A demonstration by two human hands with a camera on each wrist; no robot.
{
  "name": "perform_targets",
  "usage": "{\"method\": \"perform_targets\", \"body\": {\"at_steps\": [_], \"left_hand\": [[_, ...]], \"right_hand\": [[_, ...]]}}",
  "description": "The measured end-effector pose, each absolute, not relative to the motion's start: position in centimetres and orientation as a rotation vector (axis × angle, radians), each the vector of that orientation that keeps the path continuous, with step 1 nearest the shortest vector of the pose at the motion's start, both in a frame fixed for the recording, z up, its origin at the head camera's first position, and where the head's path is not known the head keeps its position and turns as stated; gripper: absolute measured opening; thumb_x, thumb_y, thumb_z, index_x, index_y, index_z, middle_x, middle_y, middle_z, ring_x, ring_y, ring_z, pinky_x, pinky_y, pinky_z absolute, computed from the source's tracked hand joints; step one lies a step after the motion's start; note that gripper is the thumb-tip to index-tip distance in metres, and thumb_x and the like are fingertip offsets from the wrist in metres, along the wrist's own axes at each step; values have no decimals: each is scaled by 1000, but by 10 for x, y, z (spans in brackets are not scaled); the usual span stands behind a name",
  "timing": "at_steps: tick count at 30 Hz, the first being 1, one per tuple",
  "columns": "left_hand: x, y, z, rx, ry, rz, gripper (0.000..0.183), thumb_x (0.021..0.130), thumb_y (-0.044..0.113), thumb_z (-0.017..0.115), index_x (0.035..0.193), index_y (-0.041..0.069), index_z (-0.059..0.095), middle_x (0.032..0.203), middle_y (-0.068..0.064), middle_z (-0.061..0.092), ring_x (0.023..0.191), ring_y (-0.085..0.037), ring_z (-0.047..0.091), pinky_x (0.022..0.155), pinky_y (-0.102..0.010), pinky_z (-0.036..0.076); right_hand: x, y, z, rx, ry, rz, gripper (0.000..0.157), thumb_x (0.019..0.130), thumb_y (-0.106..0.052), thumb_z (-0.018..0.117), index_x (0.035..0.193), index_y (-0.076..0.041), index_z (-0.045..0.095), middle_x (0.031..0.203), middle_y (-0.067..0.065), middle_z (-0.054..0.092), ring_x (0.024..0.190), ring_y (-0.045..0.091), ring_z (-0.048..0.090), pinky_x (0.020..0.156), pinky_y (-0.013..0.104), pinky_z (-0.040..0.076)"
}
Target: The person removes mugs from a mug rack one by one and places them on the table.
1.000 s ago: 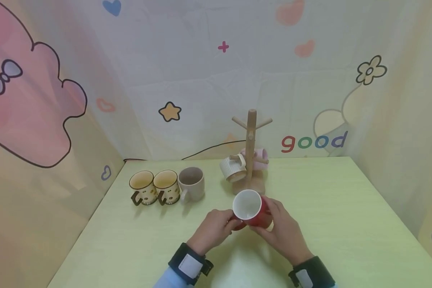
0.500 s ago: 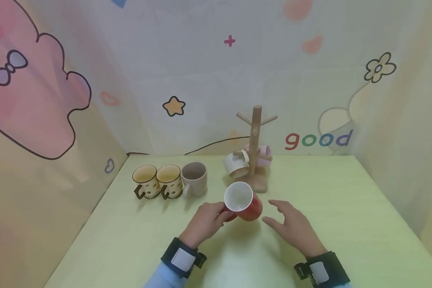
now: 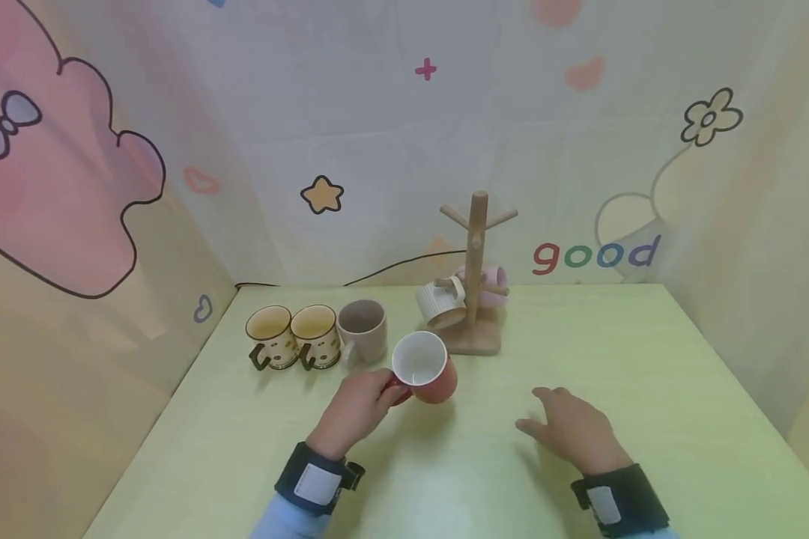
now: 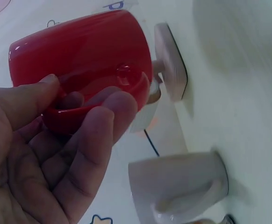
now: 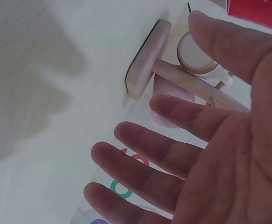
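My left hand (image 3: 356,410) grips a red mug (image 3: 437,382) with a white inside by its handle, fingers curled through the loop in the left wrist view. The mug is held above the table, tilted so its mouth faces up and toward me. To the right, my right hand (image 3: 576,428) hovers with fingers spread and nothing in it; its palm (image 5: 234,154) shows bare in the right wrist view. Behind the red mug stands a wooden mug tree (image 3: 475,262). A white ribbed mug (image 3: 440,305) and a pink mug (image 3: 495,284) hang on its lower pegs.
Left of the mug tree, a grey mug (image 3: 367,337) and two yellow patterned mugs with dark handles, one a yellow mug (image 3: 323,348), stand in a row. The pale table (image 3: 647,389) ends at a printed cloth backdrop (image 3: 377,150).
The right hand has let go of the red mug and drawn away to the right. The left hand has carried the mug leftward, by its handle.
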State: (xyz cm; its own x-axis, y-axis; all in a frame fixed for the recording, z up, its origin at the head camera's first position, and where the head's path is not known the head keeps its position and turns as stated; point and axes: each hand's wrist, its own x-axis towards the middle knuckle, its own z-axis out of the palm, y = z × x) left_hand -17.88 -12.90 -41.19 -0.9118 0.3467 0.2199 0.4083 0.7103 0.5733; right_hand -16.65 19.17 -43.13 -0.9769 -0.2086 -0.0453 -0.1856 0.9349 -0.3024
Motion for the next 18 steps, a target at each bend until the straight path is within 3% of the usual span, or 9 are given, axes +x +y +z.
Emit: {"method": "perform_targets", "body": {"at_steps": [10, 18], "left_hand": [[-168, -163, -406, -497, -2908, -866, 19, 94, 12, 69, 112, 7, 68, 96, -4, 72, 79, -16, 62, 72, -35, 54], [-160, -190, -406, -282, -3018, -834, 10, 93, 15, 71, 98, 6, 71, 79, 0, 65, 70, -18, 53, 66, -33, 48]], "right_hand": [[-164, 191, -429, -316, 3024, -430, 61, 87, -41, 72, 125, 5, 60, 107, 25, 65, 92, 38, 65, 71, 52, 54], [-164, 190, -428, -280, 2998, -442, 61, 88, -42, 71, 126, 4, 60, 110, 25, 64, 95, 39, 64, 74, 53, 53]]}}
